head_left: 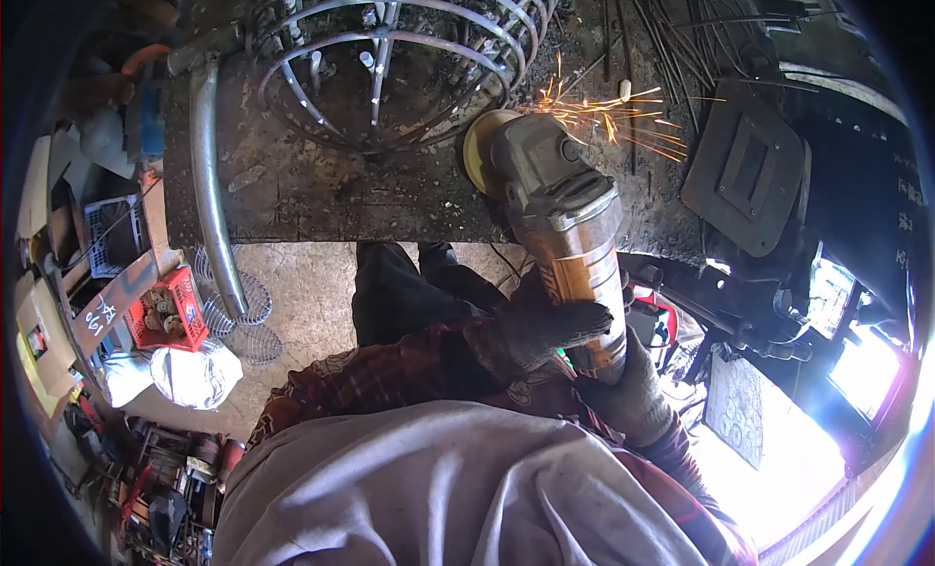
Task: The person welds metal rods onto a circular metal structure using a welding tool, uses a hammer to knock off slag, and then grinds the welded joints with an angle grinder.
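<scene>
Both gloved hands hold an angle grinder (570,245) with a yellowish body and a grey head. My left hand (531,332) wraps round the middle of its body, while my right hand (635,396) grips the rear end. The grinder's yellow disc (478,154) is at the lower right edge of a round cage of bent metal rods (390,40), which sits on the dark workbench (390,201). Orange sparks (614,113) fly off to the right of the disc. The grinder's head hides the exact contact spot.
A metal pipe (207,167) hangs over the bench's left front edge. Thin rods (662,30) lie at the back right, near a dark welding mask (745,167). On the left stand a red basket (168,313) and a blue crate (114,235). Wire mesh rings (255,303) are below the pipe.
</scene>
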{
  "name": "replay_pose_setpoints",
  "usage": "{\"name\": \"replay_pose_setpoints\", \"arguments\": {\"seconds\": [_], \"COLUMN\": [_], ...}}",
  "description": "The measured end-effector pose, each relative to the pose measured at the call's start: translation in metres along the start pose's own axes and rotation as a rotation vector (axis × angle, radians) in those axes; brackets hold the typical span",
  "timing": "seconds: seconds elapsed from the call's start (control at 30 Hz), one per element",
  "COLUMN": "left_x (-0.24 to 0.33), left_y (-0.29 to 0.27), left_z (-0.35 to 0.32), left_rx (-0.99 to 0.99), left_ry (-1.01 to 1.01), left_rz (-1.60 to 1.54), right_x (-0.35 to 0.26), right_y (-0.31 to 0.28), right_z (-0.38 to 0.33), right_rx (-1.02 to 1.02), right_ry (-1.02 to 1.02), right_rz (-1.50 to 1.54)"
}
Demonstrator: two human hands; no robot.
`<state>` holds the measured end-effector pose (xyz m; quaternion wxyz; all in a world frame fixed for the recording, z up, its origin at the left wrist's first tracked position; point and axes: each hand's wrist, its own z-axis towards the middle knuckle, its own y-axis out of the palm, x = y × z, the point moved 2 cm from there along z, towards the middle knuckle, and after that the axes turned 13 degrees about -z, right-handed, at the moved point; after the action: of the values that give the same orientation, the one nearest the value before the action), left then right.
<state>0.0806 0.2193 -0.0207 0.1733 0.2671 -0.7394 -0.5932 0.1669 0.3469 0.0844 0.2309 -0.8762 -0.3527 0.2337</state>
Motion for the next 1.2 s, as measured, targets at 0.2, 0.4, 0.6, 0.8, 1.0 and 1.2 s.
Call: {"name": "replay_pose_setpoints", "arguments": {"seconds": [0.2,0.4,0.6,0.8,1.0,1.2], "left_x": [0.001,0.002,-0.008,-0.009,-0.001,0.006], "left_y": [-0.001,0.002,-0.01,-0.009,-0.002,-0.001], "left_z": [0.0,-0.001,0.003,0.003,0.002,-0.007], "left_rx": [-0.005,0.021,0.04,0.038,0.035,0.089], "left_ry": [-0.046,-0.029,-0.097,-0.023,-0.074,-0.041], "left_rz": [-0.009,-0.096,-0.072,-0.081,-0.168,-0.041], "right_x": [0.001,-0.009,-0.001,-0.009,-0.015,-0.007], "right_y": [0.001,-0.003,-0.006,-0.009,-0.011,-0.005], "right_z": [0.001,0.003,0.001,0.002,0.004,0.009], "right_rx": [0.013,0.05,0.059,0.061,0.028,0.071], "right_ry": [0.014,-0.016,-0.09,-0.036,0.038,-0.158], "right_rz": [-0.004,-0.048,0.079,0.009,-0.045,-0.025]}}
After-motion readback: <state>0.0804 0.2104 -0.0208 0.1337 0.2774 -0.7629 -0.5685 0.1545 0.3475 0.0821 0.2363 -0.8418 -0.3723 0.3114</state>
